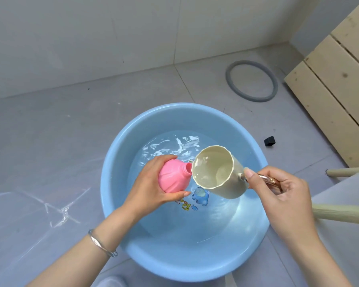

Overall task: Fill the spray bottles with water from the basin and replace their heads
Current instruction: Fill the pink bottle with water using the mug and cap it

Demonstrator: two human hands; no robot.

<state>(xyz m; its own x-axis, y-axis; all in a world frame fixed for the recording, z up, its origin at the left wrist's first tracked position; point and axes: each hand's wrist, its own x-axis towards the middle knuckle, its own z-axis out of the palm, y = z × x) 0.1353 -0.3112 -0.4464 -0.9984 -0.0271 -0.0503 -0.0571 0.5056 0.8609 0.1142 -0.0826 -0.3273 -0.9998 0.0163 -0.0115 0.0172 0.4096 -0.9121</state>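
While its neck tilts right toward a cream cup point(218, 172), a headless pink spray bottle point(173, 176) is held over the water-filled blue basin point(120, 162), gripped around its body by the left hand point(153, 183). The right hand point(282, 193) pinches the cup's metallic handle point(266, 180), rim touching the bottle's mouth. Farther right on the tiled floor point(50, 141) lie a grey ring point(251, 80), a small black block point(269, 140) and wooden slats point(336, 79).
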